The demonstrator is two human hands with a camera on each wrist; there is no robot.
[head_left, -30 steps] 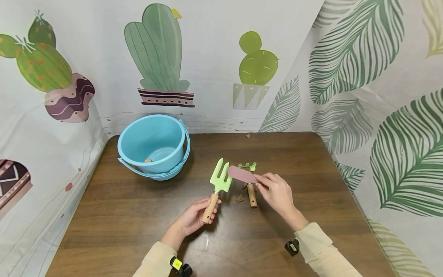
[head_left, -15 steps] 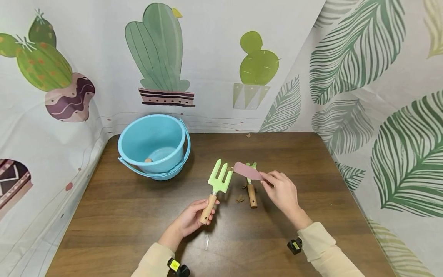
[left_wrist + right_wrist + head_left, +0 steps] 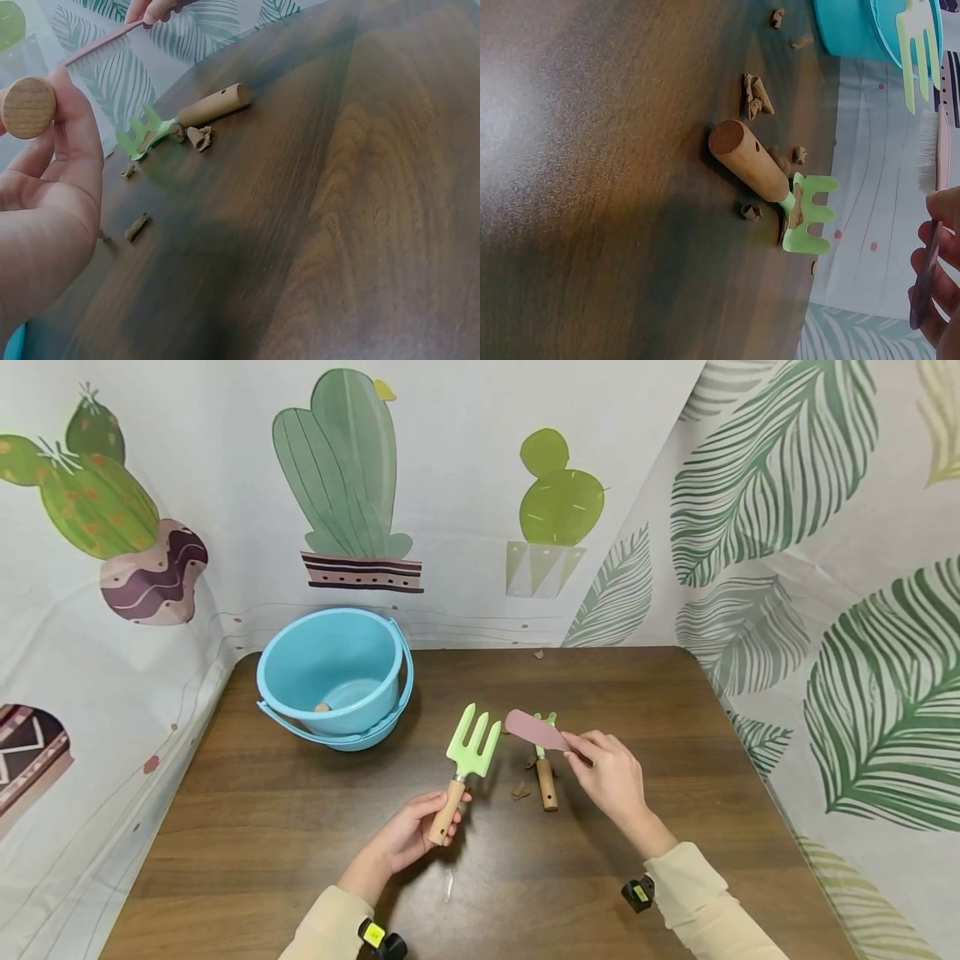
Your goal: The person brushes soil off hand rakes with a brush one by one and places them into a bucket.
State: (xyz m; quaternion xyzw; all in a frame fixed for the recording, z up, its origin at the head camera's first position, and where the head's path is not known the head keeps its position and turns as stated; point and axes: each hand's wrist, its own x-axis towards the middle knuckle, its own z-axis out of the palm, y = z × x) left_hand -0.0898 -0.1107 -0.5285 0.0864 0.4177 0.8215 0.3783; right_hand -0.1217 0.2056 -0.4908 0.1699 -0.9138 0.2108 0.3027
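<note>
In the head view my left hand (image 3: 401,842) grips the wooden handle of a light green three-pronged garden fork (image 3: 471,758), prongs up, above the table. My right hand (image 3: 611,777) pinches a pink brush (image 3: 534,730) by its handle. White bristles show on the brush (image 3: 928,150) in the right wrist view, with its head close to the fork's prongs; whether they touch I cannot tell. Below the brush lies a small green rake (image 3: 548,787) with a wooden handle, its head partly hidden in the head view. Brown crumbly lumps (image 3: 755,96) lie around the rake.
A light blue bucket (image 3: 356,722) stands at the back left of the wooden table (image 3: 247,843), with a small brown lump (image 3: 322,707) inside. A thin clear strip (image 3: 448,885) lies near the front. Printed cloth hangs behind and beside the table.
The fork and my left hand have shifted slightly left. The brush was over the fork's prongs and has moved right, away from them, staying nearly still over the last half second.
</note>
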